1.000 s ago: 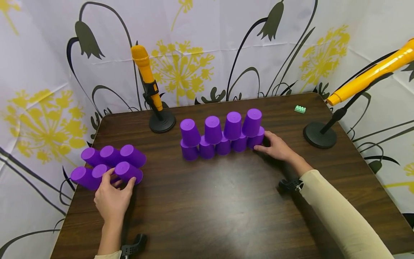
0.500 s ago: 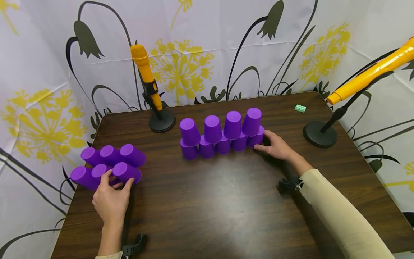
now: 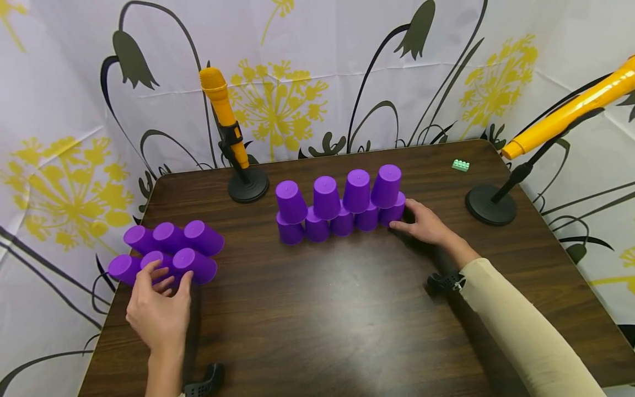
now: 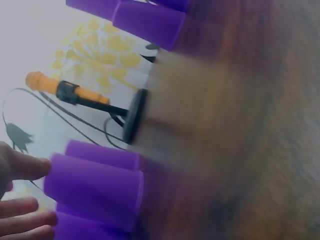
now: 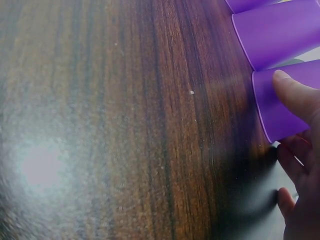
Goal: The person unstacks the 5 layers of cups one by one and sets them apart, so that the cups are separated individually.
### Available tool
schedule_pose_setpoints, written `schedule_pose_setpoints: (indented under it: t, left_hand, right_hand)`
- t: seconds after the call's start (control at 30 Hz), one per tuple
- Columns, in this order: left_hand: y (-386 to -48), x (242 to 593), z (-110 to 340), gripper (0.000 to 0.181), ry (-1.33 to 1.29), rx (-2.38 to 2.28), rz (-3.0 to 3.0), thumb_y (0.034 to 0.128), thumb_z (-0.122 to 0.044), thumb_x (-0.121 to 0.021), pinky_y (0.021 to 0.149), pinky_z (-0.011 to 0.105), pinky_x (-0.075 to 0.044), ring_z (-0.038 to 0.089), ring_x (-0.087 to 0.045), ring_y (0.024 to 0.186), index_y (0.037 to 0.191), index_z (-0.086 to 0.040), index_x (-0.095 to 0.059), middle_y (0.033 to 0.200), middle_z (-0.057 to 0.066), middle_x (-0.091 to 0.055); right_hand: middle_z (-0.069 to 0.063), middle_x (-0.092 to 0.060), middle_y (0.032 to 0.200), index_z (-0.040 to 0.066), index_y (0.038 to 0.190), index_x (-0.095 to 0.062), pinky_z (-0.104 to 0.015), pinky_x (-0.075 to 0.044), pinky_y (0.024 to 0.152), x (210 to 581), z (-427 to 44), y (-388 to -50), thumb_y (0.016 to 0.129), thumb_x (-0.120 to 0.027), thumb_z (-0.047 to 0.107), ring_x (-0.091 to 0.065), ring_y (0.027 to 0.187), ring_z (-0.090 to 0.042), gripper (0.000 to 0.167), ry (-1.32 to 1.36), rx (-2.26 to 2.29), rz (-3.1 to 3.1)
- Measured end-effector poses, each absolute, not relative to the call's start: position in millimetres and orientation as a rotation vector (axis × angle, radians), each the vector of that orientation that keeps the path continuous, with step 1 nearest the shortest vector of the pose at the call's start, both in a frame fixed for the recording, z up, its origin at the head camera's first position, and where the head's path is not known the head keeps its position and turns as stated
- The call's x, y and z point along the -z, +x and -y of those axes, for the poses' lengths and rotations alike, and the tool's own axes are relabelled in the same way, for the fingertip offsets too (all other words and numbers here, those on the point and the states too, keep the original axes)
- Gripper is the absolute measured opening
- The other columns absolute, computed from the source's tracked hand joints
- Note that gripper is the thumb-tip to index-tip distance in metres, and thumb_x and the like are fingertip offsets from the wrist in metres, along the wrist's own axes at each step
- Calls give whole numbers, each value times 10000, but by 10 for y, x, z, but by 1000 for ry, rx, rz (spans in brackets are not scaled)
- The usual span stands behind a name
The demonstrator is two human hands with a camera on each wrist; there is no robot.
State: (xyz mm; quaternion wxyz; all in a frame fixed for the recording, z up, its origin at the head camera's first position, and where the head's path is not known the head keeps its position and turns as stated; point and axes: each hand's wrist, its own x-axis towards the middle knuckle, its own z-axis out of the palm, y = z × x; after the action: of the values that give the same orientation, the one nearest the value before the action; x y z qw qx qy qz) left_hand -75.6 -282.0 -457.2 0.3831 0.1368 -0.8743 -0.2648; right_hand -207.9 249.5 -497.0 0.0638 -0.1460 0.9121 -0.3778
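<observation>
Purple upside-down cups stand in two tiers at the middle: an upper row [image 3: 326,198] on a lower row [image 3: 317,226]. My right hand [image 3: 424,223] holds the rightmost lower cup [image 3: 393,212]; in the right wrist view its thumb lies against that cup [image 5: 285,112]. At the left are more purple cups, three behind and three in front. My left hand [image 3: 161,309], fingers spread and slightly bent, is beside the front ones, near the right front cup [image 3: 195,266], gripping nothing. In the left wrist view its fingers are close to a cup [image 4: 95,187].
An orange microphone [image 3: 223,107] on a black stand [image 3: 248,184] is at the back left. Another orange microphone [image 3: 570,113] leans over the right side on its stand [image 3: 491,205]. A small green brick [image 3: 460,165] lies at the back right of the brown table [image 3: 322,320].
My left hand has let go of the right front cup, which shifted slightly left, and has drawn back toward the left and front. My right hand has stayed in place.
</observation>
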Motion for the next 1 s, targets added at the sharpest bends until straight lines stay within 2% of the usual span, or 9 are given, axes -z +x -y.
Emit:
schedule_pose_setpoints:
  t: [0.1, 0.13, 0.23, 0.4, 0.57, 0.7, 0.87, 1.0]
  left_hand:
    - [-770, 4463, 2732, 414, 260, 659, 2163, 765, -168, -829, 680, -3, -391, 229, -677, 773, 1115, -14, -669, 979, 107, -703]
    - [-783, 4429, 2689, 380, 224, 678, 2141, 774, -146, -814, 685, 2, -394, 246, -670, 781, 1098, -7, -673, 966, 115, -697]
    - [-851, 4337, 2536, 334, 77, 792, 2101, 771, -61, -793, 704, 25, -425, 249, -647, 814, 1075, 10, -676, 948, 133, -677]
    - [-1012, 4262, 2223, 421, -165, 1038, 2118, 746, 30, -800, 710, 107, -504, 228, -634, 890, 1144, 9, -661, 1010, 113, -663]
    - [-1180, 4216, 1912, 566, -316, 1128, 2275, 793, -51, -793, 756, 296, -568, 203, -615, 1062, 1318, -86, -584, 1186, 79, -621]
    - [-1372, 4194, 1705, 684, -373, 1175, 2389, 821, -128, -789, 811, 437, -559, 249, -569, 1171, 1431, -169, -481, 1299, 84, -559]
    - [-1609, 4207, 1509, 755, -399, 1234, 2467, 848, -192, -777, 837, 484, -546, 297, -535, 1224, 1494, -201, -386, 1363, 119, -507]
    - [-1749, 4209, 1380, 757, -411, 1255, 2467, 848, -199, -776, 833, 479, -543, 282, -538, 1204, 1495, -175, -383, 1328, 114, -515]
  right_hand:
    - [-220, -491, 1393, 45, 1464, -402, -575, -286, 1094, 4956, -2492, -2076, 900, -726, 297, -407, 1331, -391, 698, -436, 1138, -2752]
    - [-218, -488, 1397, 46, 1465, -401, -573, -286, 1095, 4952, -2493, -2075, 900, -725, 299, -405, 1334, -390, 698, -433, 1136, -2753]
    - [-215, -482, 1407, 51, 1464, -403, -571, -284, 1098, 4947, -2495, -2075, 900, -725, 303, -398, 1341, -389, 696, -426, 1136, -2755]
    - [-213, -471, 1420, 58, 1471, -395, -573, -277, 1101, 4957, -2502, -2076, 901, -723, 315, -387, 1350, -391, 706, -422, 1131, -2752]
    - [-213, -466, 1425, 60, 1477, -389, -576, -273, 1102, 4961, -2496, -2082, 904, -719, 317, -381, 1354, -390, 710, -427, 1136, -2743]
    - [-215, -467, 1423, 52, 1473, -393, -572, -270, 1105, 4956, -2492, -2083, 902, -722, 310, -382, 1353, -390, 708, -429, 1144, -2747]
    - [-216, -472, 1419, 48, 1467, -398, -571, -274, 1104, 4960, -2488, -2073, 902, -723, 305, -388, 1349, -390, 700, -429, 1138, -2747]
    - [-214, -474, 1416, 55, 1466, -401, -573, -273, 1103, 4977, -2497, -2068, 903, -722, 304, -390, 1348, -389, 695, -427, 1143, -2752]
